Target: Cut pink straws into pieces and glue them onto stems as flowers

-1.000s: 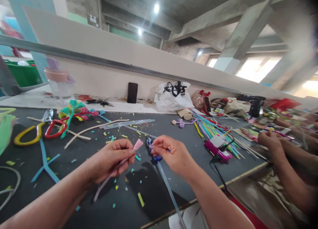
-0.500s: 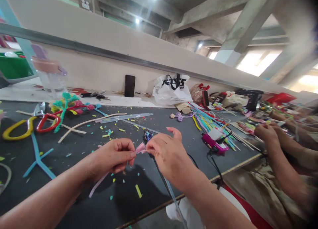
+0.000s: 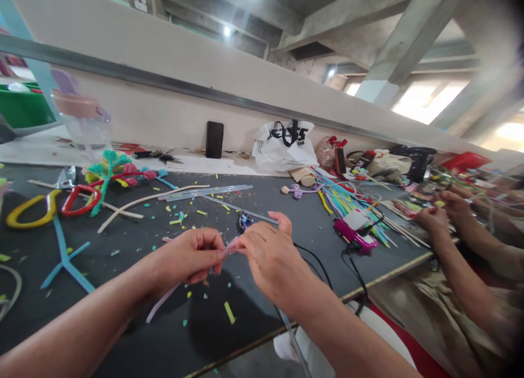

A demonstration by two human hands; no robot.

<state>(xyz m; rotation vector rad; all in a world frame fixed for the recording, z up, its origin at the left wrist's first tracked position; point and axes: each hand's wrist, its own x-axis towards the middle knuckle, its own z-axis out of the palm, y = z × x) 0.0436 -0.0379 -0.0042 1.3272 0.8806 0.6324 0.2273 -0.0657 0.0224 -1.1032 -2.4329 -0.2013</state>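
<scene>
With fingers (image 3: 216, 255) of the left hand (image 3: 184, 259) pressed narrowly together, gripping a small pink piece (image 3: 232, 246) in the gap between both hands, above the dark counter (image 3: 204, 334). Meeting the same pink piece from the other side with the right hand (image 3: 273, 258), fingertips bunched closely on it and partly hidden by the knuckles, one finger lifted away. Trailing a pale pink stem (image 3: 160, 304) below the left hand, down and toward the left; hard to make out whether joined to the pink piece behind the palm. Having a dark blue object (image 3: 245, 220) on the counter just beyond the right hand, too small and too covered to identify. Passing with the right wrist over a clear strip (image 3: 298, 348) jutting past the near edge. Facing, farther back, flat translucent strips (image 3: 208, 193) amid scattered yellow and teal bits. Showing off to the left scissors (image 3: 51, 203) with one yellow and one red handle, near a fuzzy bunch (image 3: 107, 176) in teal and pink, and, closer, a light blue forked strip (image 3: 63, 252). Displaying along the back wall an upright black phone (image 3: 214, 140) and a white bag (image 3: 282, 148) with black lettering. Offering to the right a fan of coloured stems (image 3: 338, 195) and a magenta device (image 3: 355, 237) with a black cord. Sharing the counter at far right with a co-worker's hands (image 3: 434, 219), brought close together.
</scene>
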